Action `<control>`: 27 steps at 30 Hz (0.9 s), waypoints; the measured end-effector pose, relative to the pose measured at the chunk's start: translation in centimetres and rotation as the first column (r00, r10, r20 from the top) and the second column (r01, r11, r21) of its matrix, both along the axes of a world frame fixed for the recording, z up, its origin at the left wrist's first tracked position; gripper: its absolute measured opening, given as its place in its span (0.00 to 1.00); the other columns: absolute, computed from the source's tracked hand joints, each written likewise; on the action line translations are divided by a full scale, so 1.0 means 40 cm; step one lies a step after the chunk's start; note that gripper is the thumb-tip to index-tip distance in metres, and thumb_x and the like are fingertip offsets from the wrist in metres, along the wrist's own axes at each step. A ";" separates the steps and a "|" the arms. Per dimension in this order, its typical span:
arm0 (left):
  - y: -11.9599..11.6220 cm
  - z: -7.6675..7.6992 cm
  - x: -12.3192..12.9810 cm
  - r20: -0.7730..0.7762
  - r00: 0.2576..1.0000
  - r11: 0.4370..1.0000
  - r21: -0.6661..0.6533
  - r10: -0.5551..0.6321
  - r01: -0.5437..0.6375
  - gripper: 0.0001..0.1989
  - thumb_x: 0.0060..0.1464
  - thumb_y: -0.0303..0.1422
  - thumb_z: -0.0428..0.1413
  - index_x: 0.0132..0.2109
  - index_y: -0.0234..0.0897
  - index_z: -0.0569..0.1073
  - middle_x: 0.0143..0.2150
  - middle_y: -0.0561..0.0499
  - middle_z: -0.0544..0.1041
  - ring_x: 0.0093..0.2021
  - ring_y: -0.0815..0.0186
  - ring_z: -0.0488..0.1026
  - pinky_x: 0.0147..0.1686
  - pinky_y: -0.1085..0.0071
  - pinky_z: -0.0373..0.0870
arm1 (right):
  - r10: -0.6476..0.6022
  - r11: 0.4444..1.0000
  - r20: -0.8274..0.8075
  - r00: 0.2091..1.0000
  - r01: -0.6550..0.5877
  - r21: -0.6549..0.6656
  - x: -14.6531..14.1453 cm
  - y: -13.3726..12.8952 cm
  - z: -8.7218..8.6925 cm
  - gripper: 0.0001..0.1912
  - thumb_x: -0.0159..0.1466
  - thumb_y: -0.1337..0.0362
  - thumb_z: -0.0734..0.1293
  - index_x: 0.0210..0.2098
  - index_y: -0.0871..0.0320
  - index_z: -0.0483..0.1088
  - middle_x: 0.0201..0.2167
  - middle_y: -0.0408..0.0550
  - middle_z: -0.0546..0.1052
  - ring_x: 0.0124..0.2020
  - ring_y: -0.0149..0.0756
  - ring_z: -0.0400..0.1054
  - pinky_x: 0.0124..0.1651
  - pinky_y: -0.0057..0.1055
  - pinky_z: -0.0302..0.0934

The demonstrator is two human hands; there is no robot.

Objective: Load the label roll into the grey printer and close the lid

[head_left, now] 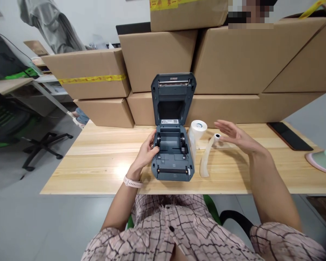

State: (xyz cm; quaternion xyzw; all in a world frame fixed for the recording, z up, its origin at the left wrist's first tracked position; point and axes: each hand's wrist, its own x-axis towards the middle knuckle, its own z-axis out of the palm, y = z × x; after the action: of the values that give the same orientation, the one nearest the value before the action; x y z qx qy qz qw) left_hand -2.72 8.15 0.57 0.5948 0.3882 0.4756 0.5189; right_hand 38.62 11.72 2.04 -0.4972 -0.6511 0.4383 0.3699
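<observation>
A dark grey label printer (170, 154) stands on the table in front of me with its lid (174, 98) raised. Its inside shows two roll holders, no roll between them, and a black roller near the front. My left hand (147, 151) grips the printer's left side, thumb over the rim. To the right of the printer stands a white label roll (199, 126) with a strip hanging from it. Beside that is a small narrow roll (217, 137) with a curling pale strip (205, 165). My right hand (235, 137) is open, fingers stretched out, its thumb close to the small roll; contact is unclear.
Stacked cardboard boxes (157, 54) line the table's back edge. A dark phone (289, 136) lies at the right, near a green and pink object (324, 161). The wooden table (97, 159) ends just before my lap. Another person is partly visible behind the boxes.
</observation>
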 end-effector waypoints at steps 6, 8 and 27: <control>0.004 0.001 0.003 0.011 0.999 0.999 0.025 -0.030 0.029 0.47 0.51 0.29 0.57 0.77 0.38 0.53 0.75 0.39 0.63 0.73 0.51 0.63 0.73 0.53 0.57 | 0.050 0.998 0.167 0.985 -0.043 -0.050 -0.124 0.110 0.042 0.45 0.50 0.53 0.80 0.64 0.53 0.65 0.70 0.59 0.67 0.71 0.55 0.62 0.73 0.56 0.55; 0.008 -0.007 0.003 0.020 0.999 0.999 0.030 -0.032 0.031 0.48 0.50 0.28 0.57 0.77 0.39 0.52 0.76 0.41 0.60 0.74 0.52 0.60 0.74 0.55 0.56 | 0.065 0.996 0.185 0.981 -0.052 -0.074 -0.160 0.139 0.038 0.44 0.46 0.54 0.81 0.59 0.55 0.68 0.64 0.59 0.73 0.64 0.56 0.68 0.70 0.56 0.60; 0.014 -0.028 0.002 -0.021 1.000 1.000 0.028 -0.013 0.014 0.50 0.50 0.27 0.56 0.78 0.40 0.46 0.78 0.43 0.56 0.76 0.52 0.58 0.75 0.53 0.53 | 0.349 0.874 0.585 0.733 -0.479 0.079 -0.466 0.001 0.277 0.34 0.52 0.50 0.76 0.54 0.54 0.69 0.51 0.53 0.79 0.48 0.50 0.75 0.49 0.42 0.67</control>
State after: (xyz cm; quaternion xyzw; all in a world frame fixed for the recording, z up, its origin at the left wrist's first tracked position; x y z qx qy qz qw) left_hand -2.63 8.70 -0.55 0.6095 0.3829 0.4712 0.5098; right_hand 19.98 11.75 13.14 -0.3984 -0.8693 0.2705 0.1116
